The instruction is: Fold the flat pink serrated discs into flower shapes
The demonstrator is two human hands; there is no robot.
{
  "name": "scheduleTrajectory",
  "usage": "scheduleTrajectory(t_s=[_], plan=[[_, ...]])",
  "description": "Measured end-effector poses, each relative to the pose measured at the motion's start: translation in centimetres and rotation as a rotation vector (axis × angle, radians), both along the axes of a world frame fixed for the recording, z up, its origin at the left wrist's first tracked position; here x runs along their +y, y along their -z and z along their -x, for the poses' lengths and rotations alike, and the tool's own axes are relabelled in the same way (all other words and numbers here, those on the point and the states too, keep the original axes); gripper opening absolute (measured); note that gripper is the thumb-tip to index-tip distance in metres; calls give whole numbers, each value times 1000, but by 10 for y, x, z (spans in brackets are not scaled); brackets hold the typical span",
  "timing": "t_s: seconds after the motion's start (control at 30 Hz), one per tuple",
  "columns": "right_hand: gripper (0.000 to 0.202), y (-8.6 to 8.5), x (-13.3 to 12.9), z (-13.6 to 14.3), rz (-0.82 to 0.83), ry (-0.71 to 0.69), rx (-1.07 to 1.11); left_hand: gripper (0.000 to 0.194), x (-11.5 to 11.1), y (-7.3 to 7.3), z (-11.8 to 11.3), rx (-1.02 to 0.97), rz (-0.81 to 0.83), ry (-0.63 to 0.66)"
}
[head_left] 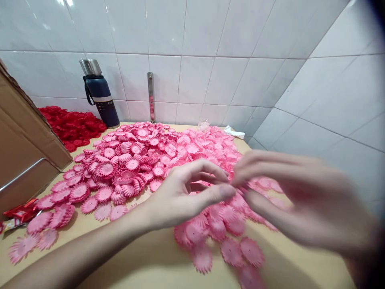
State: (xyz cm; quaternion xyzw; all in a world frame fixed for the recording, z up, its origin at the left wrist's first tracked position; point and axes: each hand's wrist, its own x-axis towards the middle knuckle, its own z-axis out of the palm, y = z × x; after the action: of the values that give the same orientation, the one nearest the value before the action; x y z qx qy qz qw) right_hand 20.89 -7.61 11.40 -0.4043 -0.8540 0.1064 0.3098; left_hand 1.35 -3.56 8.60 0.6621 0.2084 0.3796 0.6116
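My left hand (186,192) hovers over the middle of a heap of pink fringed paper discs (132,164), its thumb and fingers curled together at the tips. Close by on the right, my right hand (297,196) is smeared by motion, its fingertips and thumb drawn together. The two hands' fingertips nearly meet. A small pinkish bit shows between them, too blurred to name. Below the hands lie more loose pink discs (231,252), some overlapping in small stacks, with toothed edges and a tiny dark centre hole.
Behind the heap stand a dark blue bottle (104,100) and a tiled wall (198,80) with a metal strip (150,96). Red discs (72,124) are piled at the back left beside a cardboard box (27,136). A red wrapper (22,212) and white paper (234,132) lie on the table.
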Motion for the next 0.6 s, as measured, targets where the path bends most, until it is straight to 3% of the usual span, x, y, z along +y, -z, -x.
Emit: scheduleTrajectory(t_s=[0.13,0.27,0.33,0.5,0.6], plan=[[8,-18,55,5,100,-31,-49,16,25,31,-24,-195,167,-175],[12,-19,82,2,164,-27,-189,28,35,57,-36,-273,261,-305],[7,-15,90,1,165,-23,-277,33,35,64,-38,-259,286,-332],[15,-4,103,3,240,-47,-348,30,39,74,-31,-183,239,-322],[15,1,109,2,264,-31,-351,34,44,80,-24,-128,220,-395]])
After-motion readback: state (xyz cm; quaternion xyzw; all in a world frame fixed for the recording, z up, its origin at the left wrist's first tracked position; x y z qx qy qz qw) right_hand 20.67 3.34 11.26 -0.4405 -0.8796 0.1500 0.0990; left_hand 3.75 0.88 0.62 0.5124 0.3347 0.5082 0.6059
